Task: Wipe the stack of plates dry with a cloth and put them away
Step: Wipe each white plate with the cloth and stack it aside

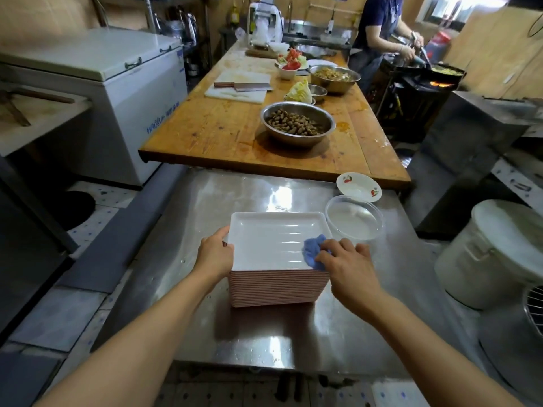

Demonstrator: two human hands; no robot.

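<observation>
Two hands working, your left hand (215, 254) gripping the top plate (270, 242) edge, your right hand (348, 267) pressing a blue cloth (313, 251) onto it, stack (276, 289) sitting on the surface (293, 333).

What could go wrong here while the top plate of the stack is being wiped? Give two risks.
1. The tall stack of white rectangular plates could shift, since only the left hand steadies its left edge.
2. The right hand pressing the blue cloth works beside the clear round plastic container, so a wide sweep might knock it.
</observation>
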